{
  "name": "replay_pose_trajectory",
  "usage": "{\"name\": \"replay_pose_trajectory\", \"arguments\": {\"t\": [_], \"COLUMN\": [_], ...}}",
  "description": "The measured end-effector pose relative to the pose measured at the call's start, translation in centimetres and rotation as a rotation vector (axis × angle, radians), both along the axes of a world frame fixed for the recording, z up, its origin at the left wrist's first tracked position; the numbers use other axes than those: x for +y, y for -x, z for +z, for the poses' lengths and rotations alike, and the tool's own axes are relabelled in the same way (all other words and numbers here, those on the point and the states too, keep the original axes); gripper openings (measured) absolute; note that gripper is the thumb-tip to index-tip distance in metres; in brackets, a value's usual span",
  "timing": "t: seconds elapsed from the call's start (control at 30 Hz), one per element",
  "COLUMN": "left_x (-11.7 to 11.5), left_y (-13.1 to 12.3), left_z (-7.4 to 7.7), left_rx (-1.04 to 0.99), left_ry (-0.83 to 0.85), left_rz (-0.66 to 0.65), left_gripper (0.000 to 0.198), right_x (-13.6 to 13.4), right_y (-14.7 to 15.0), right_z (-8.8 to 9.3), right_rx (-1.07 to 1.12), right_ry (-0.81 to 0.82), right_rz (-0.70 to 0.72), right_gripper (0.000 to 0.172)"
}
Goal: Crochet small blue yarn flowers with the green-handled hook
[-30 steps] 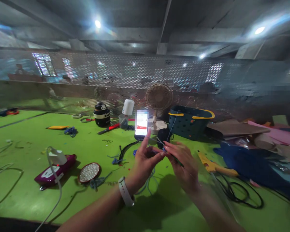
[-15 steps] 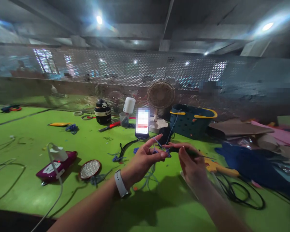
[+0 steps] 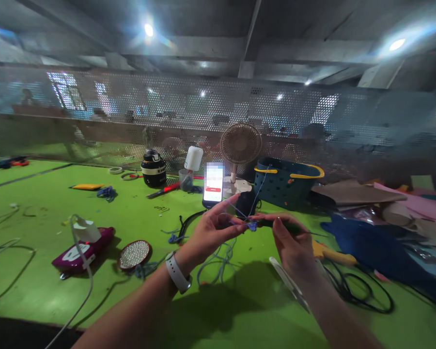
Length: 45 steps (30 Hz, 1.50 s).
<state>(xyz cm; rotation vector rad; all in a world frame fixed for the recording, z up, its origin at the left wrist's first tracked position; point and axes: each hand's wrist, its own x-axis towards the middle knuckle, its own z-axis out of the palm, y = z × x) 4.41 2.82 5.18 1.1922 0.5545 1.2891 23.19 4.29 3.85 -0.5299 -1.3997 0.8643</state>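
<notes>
At the middle of the head view, my left hand [image 3: 211, 231] pinches a small blue-purple crochet piece [image 3: 252, 226] between thumb and fingers. Its index finger is raised, with a strand of blue yarn [image 3: 258, 192] running over it and up to the basket. My right hand [image 3: 295, 245] is closed around a crochet hook [image 3: 267, 222] with a dark handle, its tip at the crochet piece. Whether the tip sits inside a loop is too small to tell. Loose yarn tails [image 3: 221, 266] lie on the table below my left hand.
A lit phone [image 3: 213, 186] stands ahead, beside a fan [image 3: 241, 144] and a dark green basket [image 3: 285, 189] with yellow handles. Left are a purple power strip [image 3: 94, 252] and a round studded lid-like disc [image 3: 134, 255]. White scissors-like handles [image 3: 288, 281], cables and blue cloth [image 3: 370, 247] lie right.
The left thumb and fingers have shifted slightly left, and more of the crochet piece shows below the fingertips. The yarn tails have spread on the table. Both hands keep their hold.
</notes>
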Motion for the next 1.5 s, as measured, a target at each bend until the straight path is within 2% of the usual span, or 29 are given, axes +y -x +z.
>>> {"name": "replay_pose_trajectory", "arguments": {"t": [0.23, 0.5, 0.87, 1.37, 1.5], "left_x": [0.5, 0.8, 0.9, 1.1, 1.2], "left_y": [0.8, 1.3, 1.6, 1.8, 1.9], "left_z": [0.1, 0.2, 0.3, -0.1, -0.2], "left_rx": [0.097, 0.168, 0.21, 0.318, 0.398], "left_ry": [-0.122, -0.235, -0.259, -0.343, -0.386], "left_rz": [0.015, 0.054, 0.097, 0.147, 0.195], "left_gripper": [0.074, 0.072, 0.072, 0.069, 0.069], "right_x": [0.2, 0.8, 0.8, 0.6, 0.7], "right_y": [-0.8, -1.5, -2.1, -2.0, -1.9], "right_z": [0.3, 0.3, 0.6, 0.7, 0.6], "right_rx": [-0.042, -0.068, -0.095, -0.099, -0.132], "right_ry": [0.043, 0.004, 0.004, 0.095, 0.078], "right_rz": [0.1, 0.097, 0.152, 0.11, 0.047], "right_gripper": [0.012, 0.011, 0.013, 0.012, 0.011]}}
